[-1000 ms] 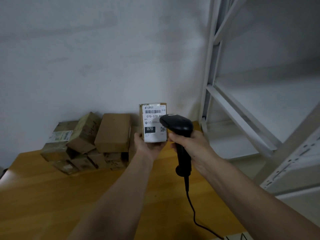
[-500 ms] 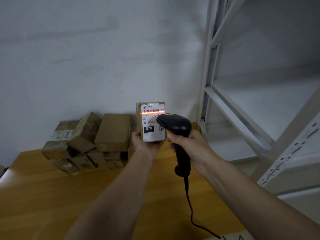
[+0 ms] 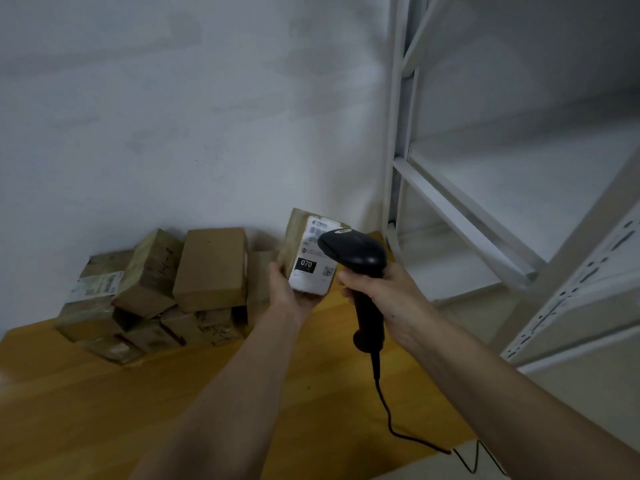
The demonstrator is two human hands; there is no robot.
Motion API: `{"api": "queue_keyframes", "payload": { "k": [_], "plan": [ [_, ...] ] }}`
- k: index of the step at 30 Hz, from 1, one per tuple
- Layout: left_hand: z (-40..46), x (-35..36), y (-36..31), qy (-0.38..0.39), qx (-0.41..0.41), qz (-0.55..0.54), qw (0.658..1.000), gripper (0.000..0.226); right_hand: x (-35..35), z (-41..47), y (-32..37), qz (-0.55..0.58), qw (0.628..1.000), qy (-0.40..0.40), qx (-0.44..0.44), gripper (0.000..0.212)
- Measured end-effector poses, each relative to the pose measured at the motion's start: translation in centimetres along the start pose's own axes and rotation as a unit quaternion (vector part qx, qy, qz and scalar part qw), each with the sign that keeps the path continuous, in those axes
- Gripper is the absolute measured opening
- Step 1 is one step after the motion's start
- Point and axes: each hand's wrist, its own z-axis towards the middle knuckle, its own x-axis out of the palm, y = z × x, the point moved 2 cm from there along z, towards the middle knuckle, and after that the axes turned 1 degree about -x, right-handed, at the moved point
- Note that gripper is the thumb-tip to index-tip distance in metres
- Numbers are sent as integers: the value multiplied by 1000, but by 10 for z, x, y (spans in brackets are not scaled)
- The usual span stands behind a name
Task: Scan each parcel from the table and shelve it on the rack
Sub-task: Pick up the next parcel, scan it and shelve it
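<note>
The left hand (image 3: 289, 292) cupped the small parcel (image 3: 313, 256) from below, fingers curled round its base; it looked light and stiff. The right hand (image 3: 375, 289) gripped the scanner (image 3: 356, 258), fingers wrapped round its handle.

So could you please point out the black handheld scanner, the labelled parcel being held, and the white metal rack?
Black handheld scanner (image 3: 356, 252), head view, on its head.
Labelled brown cardboard parcel (image 3: 306, 268), head view, on its white label.
White metal rack (image 3: 464, 216), head view, on a shelf rail.

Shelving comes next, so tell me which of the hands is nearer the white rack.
Right. The right hand, gripping the scanner, is on the side of the rack; the left hand, holding the parcel, is farther away.
</note>
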Motion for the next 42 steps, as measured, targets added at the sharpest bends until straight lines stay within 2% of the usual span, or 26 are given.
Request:
{"api": "queue_keyframes", "payload": {
  "k": [2, 4, 7, 10, 13, 17, 19, 21, 25, 29, 34, 38, 42],
  "plan": [
    [10, -4, 4, -26, -15, 107, 994, 49, -4, 2, -5, 8, 1000, -29, 5, 12],
    [20, -9, 9, -66, -18, 237, 969, 51, -7, 3, -12, 19, 998, -59, 16, 10],
    [31, -14, 24, -60, -54, 439, 895, 60, -17, 4, -24, 31, 993, -111, 39, 12],
    [34, -13, 48, 4, -140, 583, 800, 69, -32, -1, -37, 36, 986, -155, 54, 15],
    [25, -5, 73, 74, -216, 673, 704, 80, -52, -12, -52, 46, 981, -182, 58, 18],
    [2, 14, 110, 163, -239, 725, 625, 79, -85, -35, -67, 50, 974, -212, 63, 23],
    [-12, 28, 130, 206, -215, 757, 582, 66, -103, -49, -70, 55, 971, -224, 63, 22],
    [-26, 44, 150, 236, -202, 767, 562, 41, -123, -67, -70, 60, 970, -231, 55, 18],
    [-59, 80, 202, 264, -202, 770, 545, 36, -177, -111, -69, 68, 965, -251, 37, 13],
    [-98, 125, 259, 297, -174, 765, 544, 52, -240, -157, -72, 91, 950, -297, 33, 21],
    [-137, 183, 324, 282, -66, 745, 601, 66, -314, -210, -75, 100, 934, -340, 39, 16],
    [-165, 226, 365, 271, 21, 707, 653, 56, -364, -242, -70, 118, 922, -369, 18, 11],
    [-182, 268, 388, 235, 149, 654, 703, 58, -406, -255, -52, 138, 917, -375, -10, 15]
  ]
}}
